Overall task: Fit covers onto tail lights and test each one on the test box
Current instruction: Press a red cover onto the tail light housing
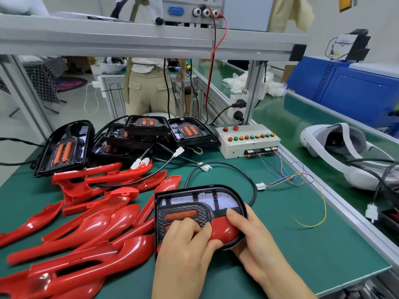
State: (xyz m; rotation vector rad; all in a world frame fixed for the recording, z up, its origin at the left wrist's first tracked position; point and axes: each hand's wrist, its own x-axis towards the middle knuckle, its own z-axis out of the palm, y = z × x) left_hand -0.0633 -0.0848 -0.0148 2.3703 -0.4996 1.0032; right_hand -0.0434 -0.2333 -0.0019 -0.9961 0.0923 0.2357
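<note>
A black tail light [190, 203] lies flat on the green mat near me, its small red LEDs lit along the top. A red cover [224, 230] sits in its lower part. My left hand [185, 251] presses curled fingers down on the housing and cover. My right hand [254, 240] grips the light's rounded right edge, thumb on top. The light's black cable [248, 180] loops to a white connector [260, 187] joined to thin coloured wires from the grey test box [248, 140] with red, green and orange lamps.
Several loose red covers [86, 223] are heaped at the left. Several bare black tail lights [149, 128] are stacked behind them with loose cables. A white headset [336, 147] lies on the conveyor at the right. A person stands beyond the bench frame.
</note>
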